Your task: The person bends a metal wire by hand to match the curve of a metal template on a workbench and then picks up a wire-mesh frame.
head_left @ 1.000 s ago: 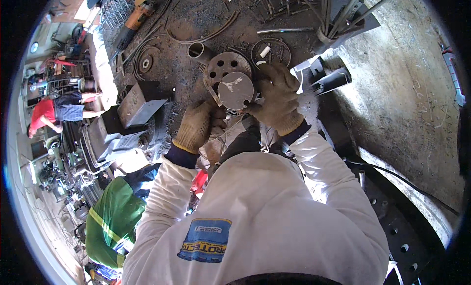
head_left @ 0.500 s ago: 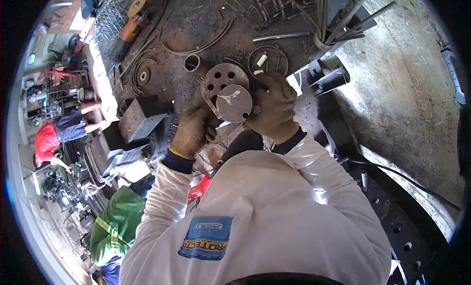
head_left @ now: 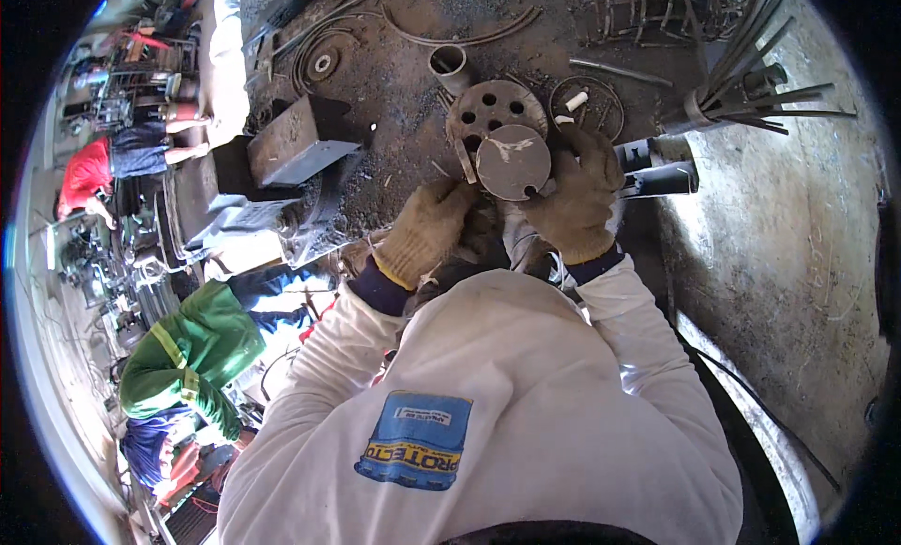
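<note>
Mid-top of frame: gloved right hand (head_left: 574,200) clamped on a plain round metal disc (head_left: 512,162), w/ a holed disc (head_left: 495,108) right behind it. Left hand (head_left: 429,228) curled lower-left of the disc, grip unclear. Short pipe stub (head_left: 450,68) upper left, can't tell what's inside.

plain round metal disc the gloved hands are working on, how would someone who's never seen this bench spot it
Start at the dark, gritty workbench in the upper middle of the head view, then follow the two tan work gloves up to it. The plain round metal disc sits between the left hand and the right hand. Unlike the perforated disc just behind it, it has no holes, only pale chalky smears.
</note>
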### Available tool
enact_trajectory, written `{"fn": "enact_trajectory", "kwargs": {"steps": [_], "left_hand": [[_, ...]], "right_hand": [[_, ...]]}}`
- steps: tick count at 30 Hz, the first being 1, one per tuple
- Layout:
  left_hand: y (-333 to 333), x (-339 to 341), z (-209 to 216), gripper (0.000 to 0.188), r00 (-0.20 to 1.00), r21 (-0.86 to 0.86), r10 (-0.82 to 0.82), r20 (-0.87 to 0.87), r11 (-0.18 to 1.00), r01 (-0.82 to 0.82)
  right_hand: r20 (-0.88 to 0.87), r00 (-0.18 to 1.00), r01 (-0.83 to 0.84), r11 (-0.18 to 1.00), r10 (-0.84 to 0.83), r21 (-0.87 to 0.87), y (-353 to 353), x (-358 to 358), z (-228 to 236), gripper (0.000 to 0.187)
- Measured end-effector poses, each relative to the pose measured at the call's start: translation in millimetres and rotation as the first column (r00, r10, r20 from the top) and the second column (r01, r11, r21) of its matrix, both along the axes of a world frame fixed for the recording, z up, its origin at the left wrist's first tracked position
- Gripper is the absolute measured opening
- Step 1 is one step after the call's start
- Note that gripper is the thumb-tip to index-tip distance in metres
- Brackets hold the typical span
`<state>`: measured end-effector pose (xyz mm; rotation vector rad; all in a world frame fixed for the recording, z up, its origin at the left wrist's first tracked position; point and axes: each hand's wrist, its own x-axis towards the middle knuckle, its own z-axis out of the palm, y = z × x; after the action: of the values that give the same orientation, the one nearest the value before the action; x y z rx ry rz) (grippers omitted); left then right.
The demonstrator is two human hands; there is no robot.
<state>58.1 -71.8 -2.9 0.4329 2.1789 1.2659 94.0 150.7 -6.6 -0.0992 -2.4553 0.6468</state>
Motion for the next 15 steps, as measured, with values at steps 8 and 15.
{"fn": "enact_trajectory", "kwargs": {"steps": [8, 15], "left_hand": [[26.6, -12.1, 51.4, 0.030, 0.854, -0.041, 0.240, 0.461, 0.967, -0.250], [25.9, -13.6, 51.0, 0.031, 0.829, -0.021, 0.284, 0.481, 0.950, -0.313]], "right_hand": [[0.007, 1.000, 0.009, 0.993, -0.008, -0.119, -3.9, 0.4, -9.4, 0.053], [-0.052, 0.999, -0.001, 0.994, -0.004, -0.105, -3.8, -1.5, -16.5, 0.057]]}}
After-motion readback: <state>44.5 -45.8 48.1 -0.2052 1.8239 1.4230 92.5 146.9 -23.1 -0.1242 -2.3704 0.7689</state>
